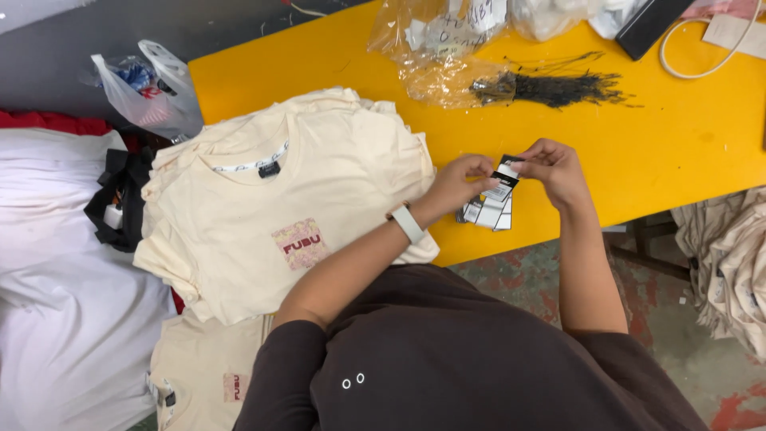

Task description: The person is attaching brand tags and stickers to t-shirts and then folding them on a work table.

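Head view, looking down on a yellow table (686,136). The left hand (456,185) and the right hand (554,169) meet above the table's near edge, fingertips of both pinched together on a small black-and-white hang tag (503,182). More tags of the same kind (487,214) lie fanned just below it, on the table. A pale band sits on the left wrist (406,223). Left of the hands, a stack of cream T-shirts (279,199) with a small chest print rests on the table, overhanging its edge. Farther back lie a bundle of black tag strings (558,88) and crumpled clear plastic bags (439,48). A heap of cream garments (730,263) lies at the right edge.
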